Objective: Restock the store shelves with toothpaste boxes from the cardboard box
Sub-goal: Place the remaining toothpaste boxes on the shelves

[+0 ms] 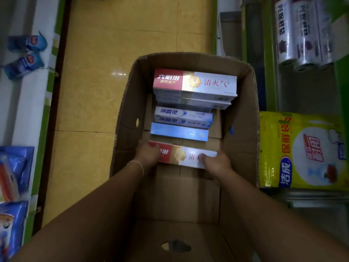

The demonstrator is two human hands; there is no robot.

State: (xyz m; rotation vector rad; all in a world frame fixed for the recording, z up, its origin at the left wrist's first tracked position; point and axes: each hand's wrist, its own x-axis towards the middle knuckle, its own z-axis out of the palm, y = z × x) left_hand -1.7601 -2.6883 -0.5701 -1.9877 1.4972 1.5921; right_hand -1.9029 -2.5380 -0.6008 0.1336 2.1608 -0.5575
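An open cardboard box [128,103] stands on the yellow tiled floor between two shelves. Inside, at its near end, lies a red, gold and white toothpaste box [184,156]. My left hand [149,155] grips its red end and my right hand [217,161] grips its white end. Beyond it lie a light blue toothpaste box [179,134] and two white-and-blue ones [183,118]. At the far end is a stack of red-and-white toothpaste boxes [195,83].
On the right, a shelf holds a yellow pack of plastic bags [302,150] and rolls of cling film [304,33]. The left shelf [28,87] has small blue packs [26,52] and blue bags [13,167] near its edge. Yellow floor tiles [122,35] stretch ahead.
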